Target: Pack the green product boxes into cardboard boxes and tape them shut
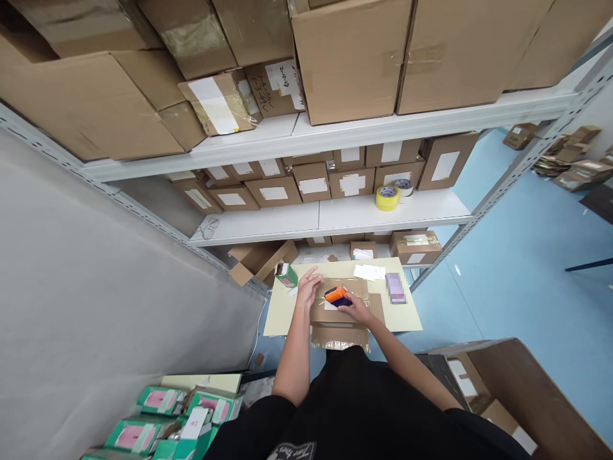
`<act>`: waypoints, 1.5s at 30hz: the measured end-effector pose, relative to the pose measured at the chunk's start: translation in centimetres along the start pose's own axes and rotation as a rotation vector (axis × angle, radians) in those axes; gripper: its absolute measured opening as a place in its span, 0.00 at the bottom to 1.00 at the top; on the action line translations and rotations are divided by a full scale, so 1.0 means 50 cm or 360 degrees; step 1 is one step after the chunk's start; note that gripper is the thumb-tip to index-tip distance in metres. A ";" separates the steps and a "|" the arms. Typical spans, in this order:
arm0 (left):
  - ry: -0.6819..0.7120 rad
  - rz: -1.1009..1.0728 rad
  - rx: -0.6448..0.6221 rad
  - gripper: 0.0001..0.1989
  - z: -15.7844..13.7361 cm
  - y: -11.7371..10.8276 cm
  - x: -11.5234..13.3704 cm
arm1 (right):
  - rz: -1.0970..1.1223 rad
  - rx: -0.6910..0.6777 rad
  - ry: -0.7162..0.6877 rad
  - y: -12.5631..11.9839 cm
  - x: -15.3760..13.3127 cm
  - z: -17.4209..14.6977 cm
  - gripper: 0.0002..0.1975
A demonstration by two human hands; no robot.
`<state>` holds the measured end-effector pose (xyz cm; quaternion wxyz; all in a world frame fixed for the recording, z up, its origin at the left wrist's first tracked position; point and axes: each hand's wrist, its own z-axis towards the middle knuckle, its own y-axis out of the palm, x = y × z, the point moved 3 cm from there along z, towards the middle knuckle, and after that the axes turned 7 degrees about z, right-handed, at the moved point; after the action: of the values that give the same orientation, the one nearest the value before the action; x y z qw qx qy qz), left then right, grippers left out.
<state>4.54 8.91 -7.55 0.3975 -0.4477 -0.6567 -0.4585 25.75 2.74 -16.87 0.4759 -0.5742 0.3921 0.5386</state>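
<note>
Right hand grips orange device over carton, left hand spread beside carton's left edge.

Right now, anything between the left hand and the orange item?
Nothing visible. The left hand faces the orange item across a gap over the cardboard box; the right hand holds the item from the other side.

"What surrounds the carton on the desk?"
"A small box at ten o'clock, papers between one and two."
"And the tape rolls?"
"On the shelf beyond, at one o'clock."
</note>
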 end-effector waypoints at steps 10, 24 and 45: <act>0.0233 0.0465 0.0267 0.15 -0.007 -0.017 0.031 | -0.0025 -0.0049 0.0009 -0.005 -0.045 -0.006 0.29; 0.0259 0.0308 0.0538 0.14 -0.044 -0.060 0.000 | -0.0559 -0.0107 0.0207 -0.047 -0.178 0.017 0.23; -0.0390 0.0103 0.1107 0.03 -0.016 -0.263 -0.143 | -0.1320 -0.0286 0.0469 -0.092 -0.152 0.033 0.24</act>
<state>-5.87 4.22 -17.25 0.4587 -0.3579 -0.8015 -0.1382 28.92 4.98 -8.70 0.5390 -0.7923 0.1441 0.2467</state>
